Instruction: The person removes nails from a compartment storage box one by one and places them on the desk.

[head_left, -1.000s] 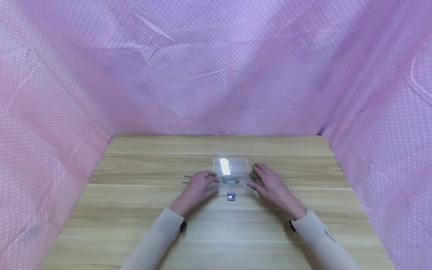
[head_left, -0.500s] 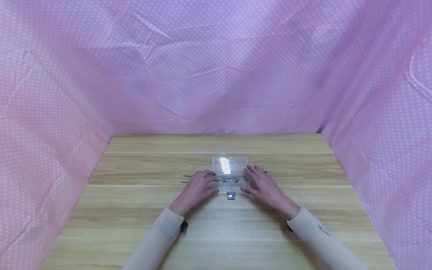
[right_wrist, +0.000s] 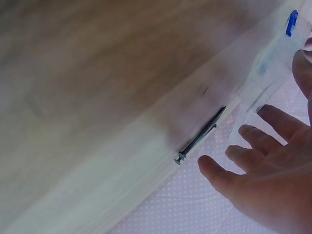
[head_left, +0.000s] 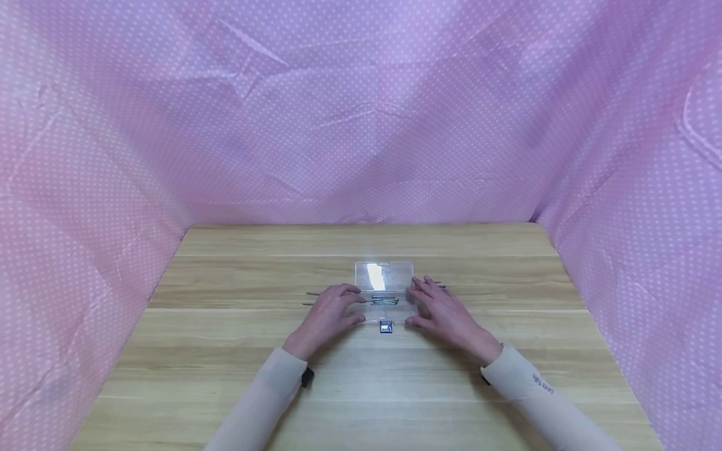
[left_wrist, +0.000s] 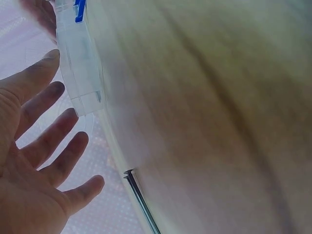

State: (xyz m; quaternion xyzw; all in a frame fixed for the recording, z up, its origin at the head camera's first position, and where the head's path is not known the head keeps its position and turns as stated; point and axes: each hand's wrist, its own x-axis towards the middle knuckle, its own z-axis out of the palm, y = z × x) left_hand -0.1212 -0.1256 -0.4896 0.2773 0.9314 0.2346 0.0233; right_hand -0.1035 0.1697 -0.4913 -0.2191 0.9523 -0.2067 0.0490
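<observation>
A clear plastic box lies at the table's middle with its lid tipped back. Several nails lie in it, and a blue latch shows at its front. My left hand is at the box's left end, its thumb touching the wall and its fingers spread in the left wrist view. My right hand is at the right end, thumb toward the front corner and index finger toward the back. Loose nails lie beside the left hand; more nails lie by the right.
The wood-grained table runs back to a pink dotted cloth, which also hangs at both sides. Loose nails flank the box, partly hidden under the hands.
My right hand has moved left from the nails on the right to the box's right end. The left hand and the box have hardly moved.
</observation>
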